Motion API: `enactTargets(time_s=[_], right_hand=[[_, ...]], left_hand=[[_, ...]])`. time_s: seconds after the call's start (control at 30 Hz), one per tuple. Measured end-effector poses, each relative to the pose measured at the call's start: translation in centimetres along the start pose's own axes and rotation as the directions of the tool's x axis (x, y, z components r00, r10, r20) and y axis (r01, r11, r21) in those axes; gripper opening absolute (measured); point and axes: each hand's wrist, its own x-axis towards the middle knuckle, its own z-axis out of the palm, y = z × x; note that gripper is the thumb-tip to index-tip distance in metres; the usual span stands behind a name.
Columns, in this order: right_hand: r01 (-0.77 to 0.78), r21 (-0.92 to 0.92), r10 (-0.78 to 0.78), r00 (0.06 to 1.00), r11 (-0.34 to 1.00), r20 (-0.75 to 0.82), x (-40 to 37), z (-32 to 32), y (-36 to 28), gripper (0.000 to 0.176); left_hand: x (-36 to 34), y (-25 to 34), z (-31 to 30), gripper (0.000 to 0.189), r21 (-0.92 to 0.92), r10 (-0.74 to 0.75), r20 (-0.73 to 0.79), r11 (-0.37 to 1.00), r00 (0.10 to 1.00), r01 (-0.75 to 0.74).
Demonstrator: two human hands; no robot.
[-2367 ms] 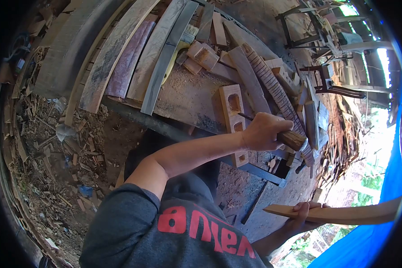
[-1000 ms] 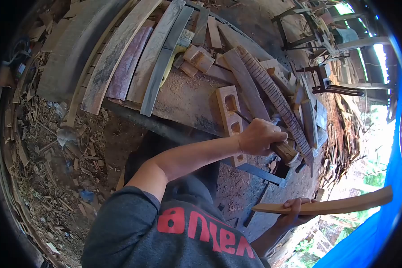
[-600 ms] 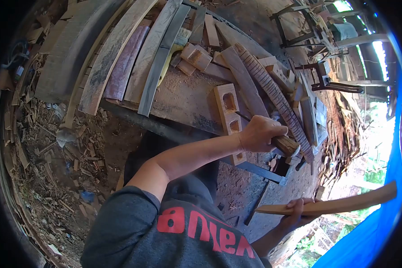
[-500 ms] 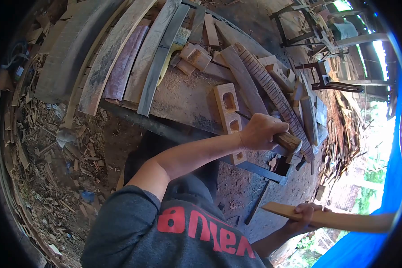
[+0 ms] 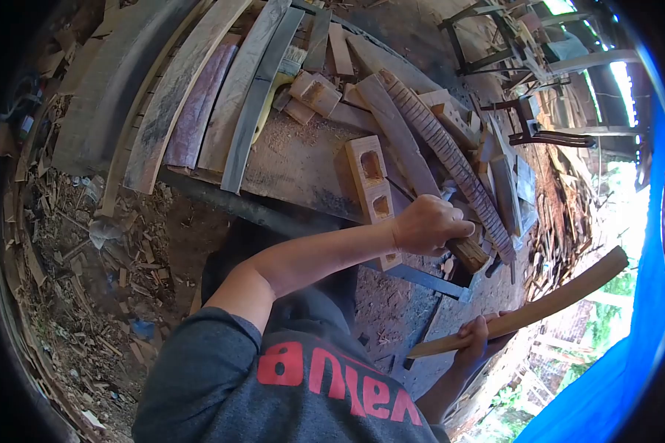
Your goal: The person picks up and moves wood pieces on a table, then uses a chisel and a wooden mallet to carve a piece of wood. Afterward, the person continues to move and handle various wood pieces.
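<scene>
My left hand point(image 5: 427, 225) is closed round a chisel, whose wooden handle point(image 5: 468, 254) sticks out past the thumb side. Its thin metal blade point(image 5: 400, 187) points toward a pale wood block point(image 5: 365, 184) with several mortises cut in it. That block lies across the bench edge, partly behind my left forearm. Lower right, my right hand point(image 5: 478, 338) grips a long, slightly curved wooden bar point(image 5: 547, 303) near its lower end. The bar slants up to the right, apart from the chisel handle.
On the workbench point(image 5: 288, 159) lie long boards point(image 5: 177, 103), a brush point(image 5: 294, 57), a mortised offcut point(image 5: 316, 94) and a notched strip point(image 5: 451, 159). A metal clamp point(image 5: 539, 129) stands beyond. Wood scraps point(image 5: 137, 273) cover the ground at left; a blue tarp point(image 5: 606, 395) hangs at right.
The wooden bar in my right hand has tilted, its far end swinging upward and its near end dropping left. My right hand has shifted slightly left and up. The left hand keeps the chisel near the block.
</scene>
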Motion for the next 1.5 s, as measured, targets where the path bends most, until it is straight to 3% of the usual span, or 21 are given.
enactTargets(time_s=[0.4, 0.6, 0.7, 0.83, 0.9, 0.93, 1.03, 1.07, 1.1, 1.13, 1.27, 1.3, 1.37, 1.4, 1.43, 1.5], right_hand=[[0.013, -0.162, -0.006, 0.999, 0.987, 0.044, -0.4, 0.2, 0.7, 0.051], [0.087, -0.142, -0.081, 0.995, 0.986, 0.052, 0.2, 0.4, -0.4, 0.051], [0.026, -0.165, -0.024, 1.000, 0.986, 0.015, 0.3, 0.6, -0.9, 0.061], [0.024, -0.171, -0.019, 0.999, 0.985, 0.033, 0.9, 0.6, -1.6, 0.061], [0.141, -0.189, -0.149, 0.989, 0.972, -0.024, 1.6, 0.1, -2.3, 0.060], [0.142, -0.099, -0.155, 0.979, 0.985, -0.136, 1.7, -0.3, -2.5, 0.062], [0.437, 0.243, -0.466, 0.882, 0.866, 0.073, 3.0, -1.4, -3.2, 0.059], [0.372, 0.173, -0.381, 0.924, 0.912, 0.024, 2.3, -2.5, -0.6, 0.057], [0.254, -0.410, -0.276, 0.961, 0.876, 0.006, 1.9, -2.1, 0.3, 0.061], [0.259, -0.412, -0.282, 0.959, 0.874, 0.006, 2.0, -2.2, 0.4, 0.061], [-0.022, -0.494, 0.087, 0.990, 0.869, 0.109, 3.2, 0.5, 0.2, 0.064], [-0.070, -0.390, 0.083, 0.996, 0.918, 0.015, 3.2, 1.0, -2.1, 0.061], [0.142, 0.081, -0.137, 0.988, 0.987, -0.068, 3.2, 0.2, -2.8, 0.057], [0.294, 0.259, -0.319, 0.946, 0.920, 0.057, 3.3, 0.8, -3.4, 0.055], [0.301, 0.258, -0.325, 0.944, 0.918, 0.058, 3.0, 1.1, -3.2, 0.055], [0.213, -0.034, -0.206, 0.966, 0.976, 0.157, 2.2, 1.6, -1.5, 0.055]], left_hand=[[-0.4, -0.8, -0.6, 0.029, -0.032, -0.076, -0.140, 0.997, 0.987, 0.072], [0.3, -0.5, -1.0, 0.029, -0.061, -0.104, -0.179, 0.994, 0.978, 0.095], [0.5, -0.7, -1.0, 0.030, -0.073, -0.133, -0.188, 0.990, 0.973, 0.121], [0.5, -0.7, -0.9, 0.030, -0.085, -0.150, -0.179, 0.987, 0.972, 0.137], [0.7, -0.8, -1.1, 0.029, -0.089, -0.154, -0.205, 0.986, 0.967, 0.138], [0.8, -0.8, -1.2, 0.029, -0.097, -0.174, -0.207, 0.983, 0.963, 0.156], [1.1, -0.7, -1.4, 0.027, -0.112, -0.218, -0.218, 0.974, 0.951, 0.197], [1.2, -0.8, -1.5, 0.026, -0.117, -0.241, -0.226, 0.969, 0.944, 0.220], [1.3, -0.8, -1.6, 0.026, -0.119, -0.240, -0.229, 0.969, 0.943, 0.217], [1.5, -0.9, -1.6, 0.026, -0.127, -0.260, -0.251, 0.964, 0.933, 0.234], [1.6, -1.0, -1.8, 0.025, -0.122, -0.263, -0.264, 0.963, 0.928, 0.238], [1.3, -1.0, -1.6, 0.025, -0.128, -0.274, -0.261, 0.960, 0.926, 0.248], [1.4, -1.3, -1.4, 0.026, -0.146, -0.282, -0.272, 0.957, 0.920, 0.250], [1.5, -1.3, -1.3, 0.026, -0.151, -0.280, -0.274, 0.957, 0.920, 0.246], [1.5, -1.3, -1.3, 0.026, -0.152, -0.278, -0.285, 0.958, 0.917, 0.243], [1.4, -1.2, -1.3, 0.027, -0.146, -0.271, -0.305, 0.961, 0.913, 0.236]])
